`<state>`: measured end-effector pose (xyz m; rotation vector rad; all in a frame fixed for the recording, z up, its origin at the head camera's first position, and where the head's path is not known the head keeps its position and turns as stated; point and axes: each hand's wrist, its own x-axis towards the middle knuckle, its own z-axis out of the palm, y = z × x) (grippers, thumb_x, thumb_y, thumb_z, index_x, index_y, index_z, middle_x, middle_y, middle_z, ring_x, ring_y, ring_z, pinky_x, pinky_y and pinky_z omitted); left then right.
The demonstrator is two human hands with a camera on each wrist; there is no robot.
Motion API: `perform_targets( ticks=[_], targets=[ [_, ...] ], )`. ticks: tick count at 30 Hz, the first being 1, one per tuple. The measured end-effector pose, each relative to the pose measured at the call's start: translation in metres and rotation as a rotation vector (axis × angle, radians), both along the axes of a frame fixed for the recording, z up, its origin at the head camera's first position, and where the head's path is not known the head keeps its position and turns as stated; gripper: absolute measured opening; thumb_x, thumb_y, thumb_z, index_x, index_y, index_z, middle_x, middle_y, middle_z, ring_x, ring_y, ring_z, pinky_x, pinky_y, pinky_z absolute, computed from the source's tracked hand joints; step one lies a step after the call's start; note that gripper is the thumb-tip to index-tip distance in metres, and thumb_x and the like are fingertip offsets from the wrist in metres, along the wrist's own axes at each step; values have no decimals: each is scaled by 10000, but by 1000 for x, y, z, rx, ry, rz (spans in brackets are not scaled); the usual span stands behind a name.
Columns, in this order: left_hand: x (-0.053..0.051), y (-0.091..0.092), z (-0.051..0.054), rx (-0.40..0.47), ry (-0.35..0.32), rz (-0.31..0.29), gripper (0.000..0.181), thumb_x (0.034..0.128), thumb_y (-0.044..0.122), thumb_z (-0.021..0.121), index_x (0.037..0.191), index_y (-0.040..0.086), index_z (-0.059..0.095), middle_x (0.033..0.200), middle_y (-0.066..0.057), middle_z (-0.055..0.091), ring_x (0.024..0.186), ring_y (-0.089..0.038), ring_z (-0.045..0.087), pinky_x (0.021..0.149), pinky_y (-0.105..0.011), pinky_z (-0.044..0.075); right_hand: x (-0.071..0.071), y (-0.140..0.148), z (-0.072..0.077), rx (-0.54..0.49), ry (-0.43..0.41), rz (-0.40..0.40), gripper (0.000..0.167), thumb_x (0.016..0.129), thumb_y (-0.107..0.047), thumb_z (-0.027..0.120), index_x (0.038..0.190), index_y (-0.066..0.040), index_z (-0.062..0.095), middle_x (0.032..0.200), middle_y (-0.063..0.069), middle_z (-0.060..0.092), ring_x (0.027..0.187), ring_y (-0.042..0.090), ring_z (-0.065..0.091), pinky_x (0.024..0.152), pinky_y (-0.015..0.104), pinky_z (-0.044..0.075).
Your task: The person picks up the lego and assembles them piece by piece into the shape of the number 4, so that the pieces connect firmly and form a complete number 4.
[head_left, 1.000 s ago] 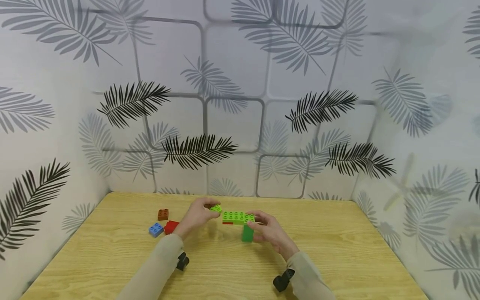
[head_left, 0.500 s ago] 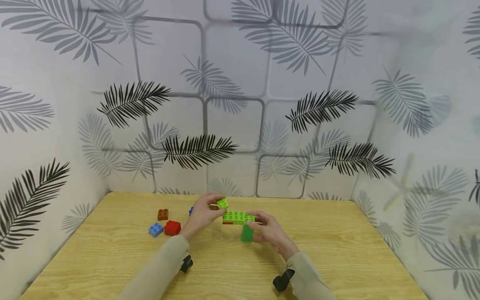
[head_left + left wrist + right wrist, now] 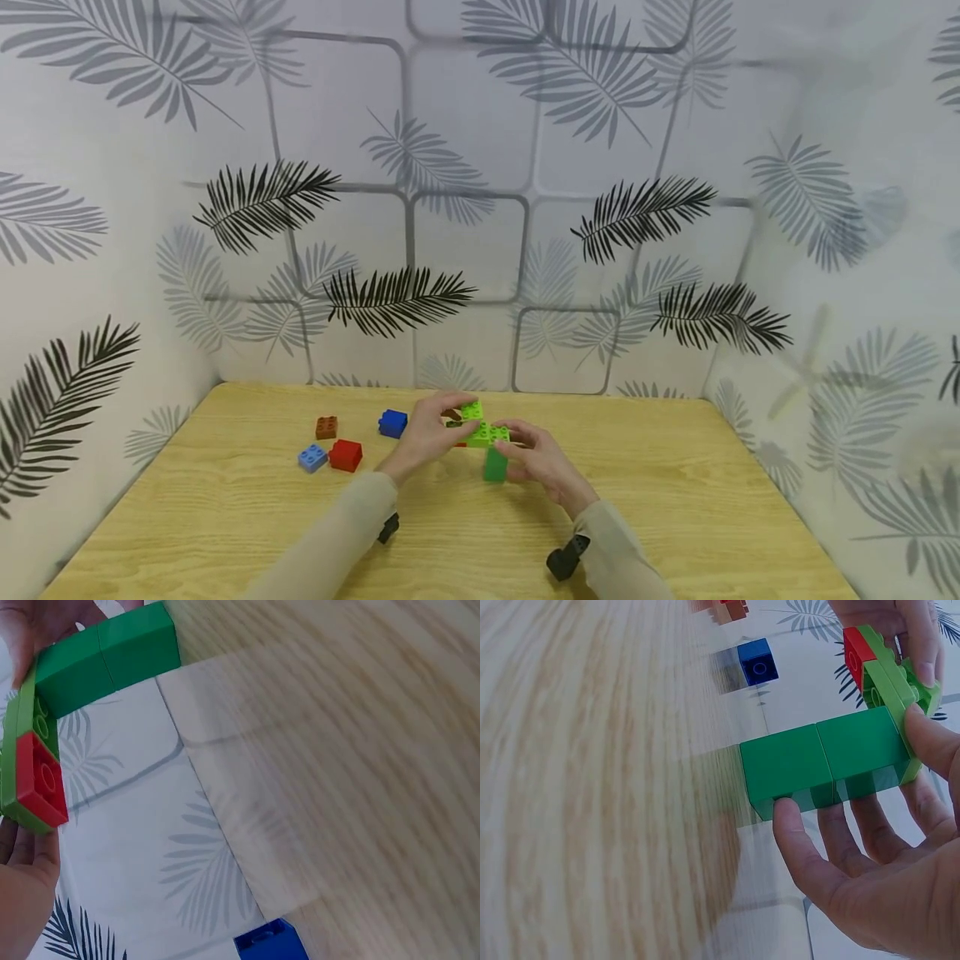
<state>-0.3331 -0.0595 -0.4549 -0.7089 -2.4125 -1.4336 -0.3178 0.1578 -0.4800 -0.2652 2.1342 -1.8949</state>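
Light-blue brick, brown brick, red brick and blue brick lie on the desk. Left hand pinches a small lime brick above the long lime piece; contact unclear. Right hand grips two stacked green bricks beneath that piece.

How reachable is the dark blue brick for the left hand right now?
Probably yes: the dark blue brick lies on the table near the left hand, with nothing visible between them, though the hand likely must first release the small lime brick in its grip.
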Motion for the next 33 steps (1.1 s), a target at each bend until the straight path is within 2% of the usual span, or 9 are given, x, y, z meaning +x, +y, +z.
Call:
perform_targets(
  ticks=[6,11,15,17,22,27,33],
  targets=[
    [4,9,3,-33,14,-41,378,884,102,708,1258,128,671,1226,-37,661,1025,-188,648,887,-362,550,0,-1,1,9,-5,-15,505,940,-327,665,1387,-128,543,1416,197,492,1133,217,596,884,456,558],
    [4,13,4,-86,55,-86,373,890,85,703,1260,80,660,1232,-65,657,1004,-196,647,838,-301,553,0,-2,1,22,-9,-28,523,942,-320,666,1402,-114,525,1430,202,486,1165,248,588,896,459,553],
    [4,16,4,-113,35,-112,383,904,123,707,1279,76,649,1257,-66,650,1002,-186,642,825,-257,544,0,-2,-1,37,-10,-21,564,935,-347,669,1424,-118,504,1442,197,474,1188,261,574,915,461,545],
    [4,17,4,-125,31,-130,385,909,115,702,1286,65,643,1267,-79,650,1031,-200,646,840,-259,547,-1,-2,-1,37,-7,-12,578,931,-359,669,1430,-122,498,1449,198,466,1197,270,568,919,465,542],
    [6,20,6,-211,74,-165,378,912,119,700,1283,63,647,1276,-95,653,1130,-233,637,885,-315,554,0,-1,0,29,9,13,590,943,-346,657,1453,-116,469,1456,207,451,1219,292,555,923,471,540],
    [6,22,7,-291,83,-158,368,920,157,695,1277,77,653,1267,-83,658,1137,-220,630,898,-347,545,1,-1,0,21,4,6,567,951,-303,655,1452,-113,471,1435,197,472,1191,283,572,914,463,546],
    [6,22,9,-320,43,-156,371,943,187,668,1299,88,642,1278,-76,654,1131,-215,626,902,-370,536,3,-1,2,10,1,-20,551,957,-280,650,1447,-99,477,1435,199,472,1193,275,571,908,472,547]
  ],
)
